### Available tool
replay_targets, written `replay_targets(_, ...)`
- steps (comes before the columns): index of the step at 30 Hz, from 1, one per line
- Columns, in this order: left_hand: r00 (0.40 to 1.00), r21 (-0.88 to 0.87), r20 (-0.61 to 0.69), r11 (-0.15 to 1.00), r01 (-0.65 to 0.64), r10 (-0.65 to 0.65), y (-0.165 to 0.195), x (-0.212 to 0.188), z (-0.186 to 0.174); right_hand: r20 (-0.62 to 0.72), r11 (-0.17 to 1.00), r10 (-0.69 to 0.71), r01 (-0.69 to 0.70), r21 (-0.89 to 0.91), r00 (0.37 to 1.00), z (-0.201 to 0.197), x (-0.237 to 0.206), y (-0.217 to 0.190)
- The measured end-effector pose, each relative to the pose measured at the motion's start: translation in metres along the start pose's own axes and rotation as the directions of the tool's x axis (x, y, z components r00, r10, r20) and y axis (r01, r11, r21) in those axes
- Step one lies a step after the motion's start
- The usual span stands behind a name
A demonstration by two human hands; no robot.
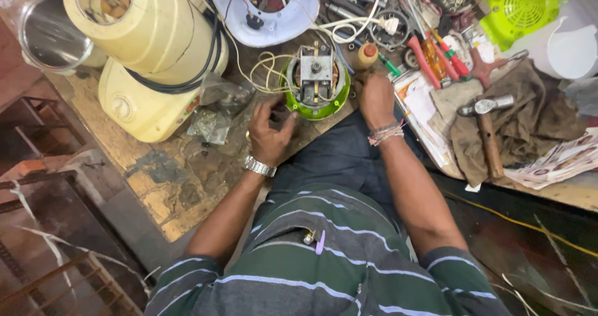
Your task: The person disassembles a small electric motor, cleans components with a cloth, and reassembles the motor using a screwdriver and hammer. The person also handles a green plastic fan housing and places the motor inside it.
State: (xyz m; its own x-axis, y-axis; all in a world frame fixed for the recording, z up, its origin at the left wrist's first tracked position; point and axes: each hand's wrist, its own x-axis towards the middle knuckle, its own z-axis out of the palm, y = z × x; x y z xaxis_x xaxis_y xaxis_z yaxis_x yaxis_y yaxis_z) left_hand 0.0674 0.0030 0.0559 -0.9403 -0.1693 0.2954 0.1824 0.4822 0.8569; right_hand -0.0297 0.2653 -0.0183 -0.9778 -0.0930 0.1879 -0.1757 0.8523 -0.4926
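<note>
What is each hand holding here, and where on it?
Both hands brace the green motor housing: left hand at its lower-left rim, right hand against its right side. Whether either fully grips it cannot be told.

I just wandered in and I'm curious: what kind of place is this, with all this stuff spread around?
Most likely a small appliance repair bench. An opened motor in a green housing sits between the person's hands, a cream mixer-grinder stands nearby, and screwdrivers and a hammer lie about.

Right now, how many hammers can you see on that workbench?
1. The hammer lies on the brown cloth at the right of the bench, its metal head toward the tools, wooden handle toward the person. Others may be hidden in the clutter behind.
</note>
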Motion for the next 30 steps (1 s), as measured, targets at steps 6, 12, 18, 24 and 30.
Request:
replay_targets(6, 0.984, 0.065, 0.003, 0.982, -0.177, 0.178, 0.011, 0.017, 0.015, -0.074, 0.999, 0.0, -0.003, -0.041, 0.997, -0.031, -0.003, -0.029)
replay_targets(12, 0.989, -0.142, 0.129, 0.985, 0.094, -0.076, -0.003, 0.024, 0.034, -0.314, 0.926, -0.334, 0.371, 0.067, 0.889, -0.104, 0.007, -0.082)
replay_targets(18, 0.987, -0.178, 0.131, 0.977, 0.118, -0.095, -0.023, 0.024, 0.043, -0.241, 0.852, -0.505, 0.523, 0.012, 0.829, -0.111, 0.039, -0.102)
replay_targets(24, 0.992, -0.213, 0.116, 0.974, 0.077, -0.053, -0.029, 0.023, 0.045, -0.192, 0.77, -0.636, 0.63, -0.1, 0.747, -0.11, 0.044, -0.096)
replay_targets(30, 0.997, -0.15, 0.076, 0.988, 0.022, -0.011, -0.028, 0.022, 0.045, -0.078, 0.743, -0.669, 0.662, -0.094, 0.74, -0.125, 0.042, -0.09)
